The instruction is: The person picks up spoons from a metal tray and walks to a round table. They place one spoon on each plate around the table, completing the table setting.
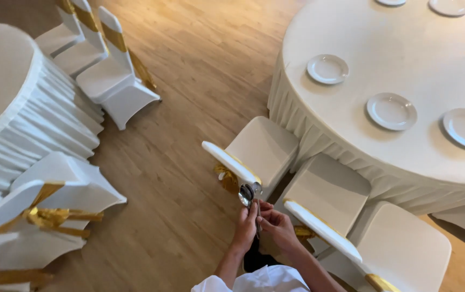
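Two round tables draped in white cloth: one at nine o'clock (0, 70), one at two o'clock (405, 70). Six small white plates (327, 68) sit on the latter. Eight white-covered chairs (262, 148) with gold sashes. Two hands hold a few spoons (247, 194).

Silver spoons (246, 194) gleaming; chair covers (265, 148) showing white with gold sashes (227, 178); tablecloth (405, 157) reading cream, plates (391, 111) white; floor (189, 108) glowing honey-brown woodgrain.

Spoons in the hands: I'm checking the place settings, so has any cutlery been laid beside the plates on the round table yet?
No: the plates sit alone on the round table, and the only spoons visible are between the left hand and right hand.
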